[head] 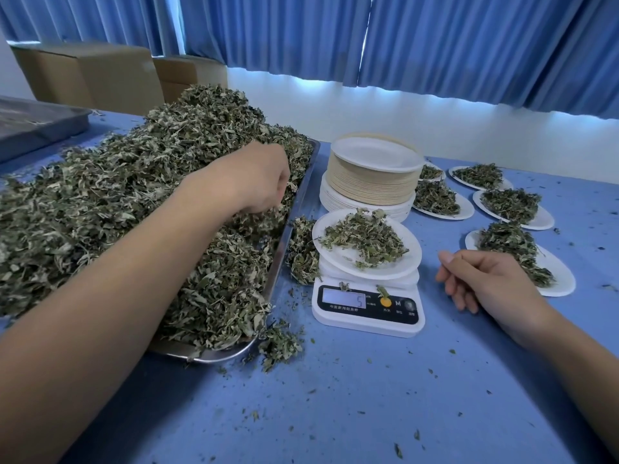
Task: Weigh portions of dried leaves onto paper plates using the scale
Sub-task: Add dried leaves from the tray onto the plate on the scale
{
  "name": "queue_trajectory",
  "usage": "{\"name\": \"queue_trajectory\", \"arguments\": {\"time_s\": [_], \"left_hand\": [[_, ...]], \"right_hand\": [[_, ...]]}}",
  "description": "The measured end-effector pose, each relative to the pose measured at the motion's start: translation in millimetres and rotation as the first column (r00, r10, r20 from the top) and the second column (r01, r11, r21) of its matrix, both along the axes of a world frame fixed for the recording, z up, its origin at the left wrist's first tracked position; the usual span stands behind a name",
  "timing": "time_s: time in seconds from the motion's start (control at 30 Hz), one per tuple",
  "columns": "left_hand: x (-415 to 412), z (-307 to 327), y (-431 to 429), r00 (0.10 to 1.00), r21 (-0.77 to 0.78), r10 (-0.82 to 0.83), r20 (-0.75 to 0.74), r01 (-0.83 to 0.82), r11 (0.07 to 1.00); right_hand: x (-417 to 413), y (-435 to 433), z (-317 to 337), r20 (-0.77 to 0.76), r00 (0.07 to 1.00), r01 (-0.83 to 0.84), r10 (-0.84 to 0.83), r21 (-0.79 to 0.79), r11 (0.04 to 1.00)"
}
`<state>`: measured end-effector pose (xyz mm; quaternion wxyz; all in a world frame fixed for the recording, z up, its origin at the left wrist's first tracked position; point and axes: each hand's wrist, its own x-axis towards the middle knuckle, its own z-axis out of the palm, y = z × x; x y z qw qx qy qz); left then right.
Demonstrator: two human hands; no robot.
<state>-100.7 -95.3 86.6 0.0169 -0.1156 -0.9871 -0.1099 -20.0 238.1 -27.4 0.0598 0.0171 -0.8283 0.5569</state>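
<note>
the left hand (258,182) is sunk knuckles-up in a heap of grey-green, crumpled dried leaves (134,202). its fingers are curled down and bunched round a small tuft. the heap fills a shallow steel tray (231,353) under that arm. the right hand (482,283) rests on the blue-covered worktop (368,396), fingers loosely curled and holding nothing.

between the two hands stands a small white digital scale (368,313). a round white paper plate (385,269) sits on it with a thin scatter of leaves, and the display shows a 5. beyond the scale, between the hands, is a tall stack of empty paper plates (371,185). beyond the right hand lie several filled plates (562,283).

the leaves look very light, brittle and tangled, so a tuft will likely drag stragglers along and shed crumbs. bits already lie beside the tray, on the scale's face and across the worktop. a loose fingertip pinch off the top of the heap seems best, since squeezing would probably crush them. the plate on the scale looks thin and overhangs the pan, so it is probably best lifted by its rim or from underneath to keep it level.
</note>
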Motion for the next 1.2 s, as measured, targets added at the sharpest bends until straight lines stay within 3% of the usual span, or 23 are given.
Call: {"name": "queue_trajectory", "arguments": {"time_s": [0.1, 0.33, 0.7, 0.87, 0.97, 1.2], "left_hand": [[1.7, -2.9, 0.8, 1.0, -0.007, -0.008, 0.021, 0.008, 1.0], [-4.9, 5.5, -4.0, 0.992, 0.181, 0.004, -0.128, 0.019, 0.983], [-7.0, 4.4, -6.5, 0.987, 0.303, -0.002, -0.158, 0.051, 0.951], [6.8, 6.0, 6.1, 0.984, 0.572, -0.105, -0.143, 0.169, 0.803], [17.4, 1.6, 22.7, 0.971, 0.656, -0.207, -0.118, 0.233, 0.718], [27.7, -20.2, 48.1, 0.93, 0.477, -0.366, -0.026, 0.334, 0.813]], "right_hand": [[-0.7, 0.2, -0.2, -0.001, 1.0, -0.002, 0.002, 0.003, 1.0], [-0.5, 0.3, -0.2, -0.005, 1.0, -0.004, 0.004, 0.005, 1.0], [0.2, 0.4, 0.5, -0.004, 1.0, -0.01, 0.01, 0.009, 1.0], [0.0, 0.3, 0.2, -0.001, 1.0, -0.013, 0.013, 0.008, 1.0], [0.2, 0.2, 0.2, -0.005, 1.0, -0.013, 0.013, 0.008, 1.0], [-1.5, -0.2, -0.8, -0.008, 1.0, 0.0, 0.0, 0.025, 1.0]]}}
